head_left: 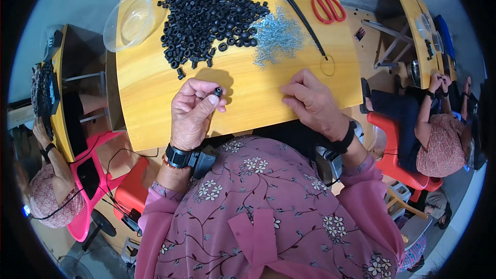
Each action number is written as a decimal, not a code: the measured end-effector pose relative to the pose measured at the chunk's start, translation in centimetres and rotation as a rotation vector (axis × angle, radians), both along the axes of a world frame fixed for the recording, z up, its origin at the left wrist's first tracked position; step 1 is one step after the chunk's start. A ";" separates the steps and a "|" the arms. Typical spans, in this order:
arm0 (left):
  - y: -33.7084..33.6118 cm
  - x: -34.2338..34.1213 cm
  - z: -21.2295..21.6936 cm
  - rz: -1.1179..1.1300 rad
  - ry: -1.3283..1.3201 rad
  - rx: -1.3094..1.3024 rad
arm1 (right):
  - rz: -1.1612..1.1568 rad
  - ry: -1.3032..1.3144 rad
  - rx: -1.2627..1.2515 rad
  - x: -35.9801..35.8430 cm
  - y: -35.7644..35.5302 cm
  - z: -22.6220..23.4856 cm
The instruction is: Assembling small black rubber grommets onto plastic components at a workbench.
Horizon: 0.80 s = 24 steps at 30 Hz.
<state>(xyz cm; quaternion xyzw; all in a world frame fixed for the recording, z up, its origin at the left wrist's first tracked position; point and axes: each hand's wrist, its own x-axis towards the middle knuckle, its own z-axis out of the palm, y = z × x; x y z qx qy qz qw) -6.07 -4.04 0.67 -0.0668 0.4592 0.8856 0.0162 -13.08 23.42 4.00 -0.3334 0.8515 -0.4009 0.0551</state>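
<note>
Over the near part of the yellow table, my left hand (pixel 192 107) pinches a small black rubber-like cap (pixel 218 92) between thumb and forefinger, its hollow end showing. To the right, my right hand (pixel 313 104) has its fingers curled in and thumb pressed against forefinger; whether something tiny sits between them is hidden. Beyond the hands lies a large pile of small black round parts (pixel 206 20), rings and caps among them. Touching its right side is a heap of tiny shiny clear or silvery pieces (pixel 279 39).
A clear plastic bowl (pixel 111 27) stands at the table's left edge. Red-handled scissors (pixel 326 6) and black rods (pixel 299 13) with a thin loop (pixel 327 66) lie at the right. Co-workers sit at the left (pixel 57 196) and right (pixel 439 144) tables (pixel 421 41).
</note>
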 end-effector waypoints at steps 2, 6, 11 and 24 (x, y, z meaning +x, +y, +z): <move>0.0 0.0 0.1 0.000 -0.003 0.005 | -0.011 0.015 -0.008 -0.2 0.3 -0.5; 0.2 -0.2 0.3 0.000 0.001 -0.013 | -0.102 0.046 -0.071 -1.0 -0.4 -0.9; 0.2 -0.2 0.5 0.012 -0.010 -0.024 | -0.100 0.107 -0.151 -2.0 -1.9 -0.9; 0.2 -0.1 0.2 0.000 0.014 -0.008 | -0.026 0.091 -0.098 -2.9 -3.0 -1.6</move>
